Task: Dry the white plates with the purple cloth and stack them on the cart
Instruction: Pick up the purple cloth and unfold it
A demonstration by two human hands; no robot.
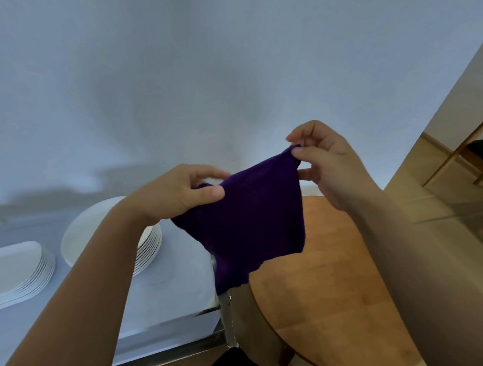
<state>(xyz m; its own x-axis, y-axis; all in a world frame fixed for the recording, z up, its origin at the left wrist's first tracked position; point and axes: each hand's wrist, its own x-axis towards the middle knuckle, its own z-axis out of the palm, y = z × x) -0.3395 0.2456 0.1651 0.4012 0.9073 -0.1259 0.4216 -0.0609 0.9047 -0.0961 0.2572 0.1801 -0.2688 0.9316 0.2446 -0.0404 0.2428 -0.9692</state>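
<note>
I'm looking down into what reads as a dining room or catering space, not a home kitchen. On my left, a steel cart (169, 323) carries two tall stacks of white plates (150, 245), round ones and oblong ones (19, 270), far more than a household keeps out. To the right sits a round wooden table (325, 276), and past it a wooden chair (459, 152) on pale flooring. A plain white curtain (199, 72) hangs across the whole back.

Two plate stacks (142, 245) side by side on cart (162, 295), round table (325, 276) just right.
</note>
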